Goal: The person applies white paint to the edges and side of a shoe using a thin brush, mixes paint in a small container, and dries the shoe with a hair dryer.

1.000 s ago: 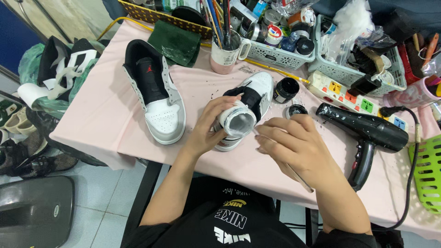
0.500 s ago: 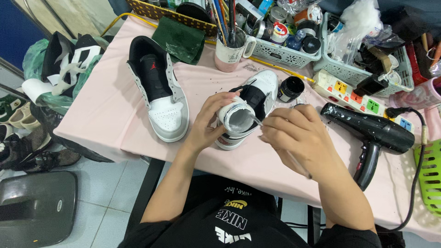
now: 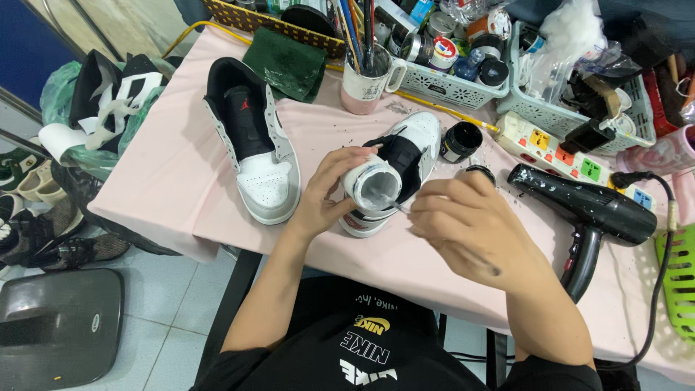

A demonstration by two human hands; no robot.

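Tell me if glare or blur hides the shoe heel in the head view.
Head view: even light, soft shadows; the white heel of the black-and-white sneaker looks slightly washed out but sharp; the left hand and right hand show no motion blur; edges bend slightly from the wide lens.

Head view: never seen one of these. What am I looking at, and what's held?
A camera on a person's head looks down at their two bare hands; there is no machine. The left hand grips the toe of a white and black sneaker tipped up on a pink tablecloth. The right hand holds a thin tool at the toe; its tip is too small to identify. Its mate lies alongside. Also there: an open black jar, a black hair dryer, a power strip, a mug of brushes.
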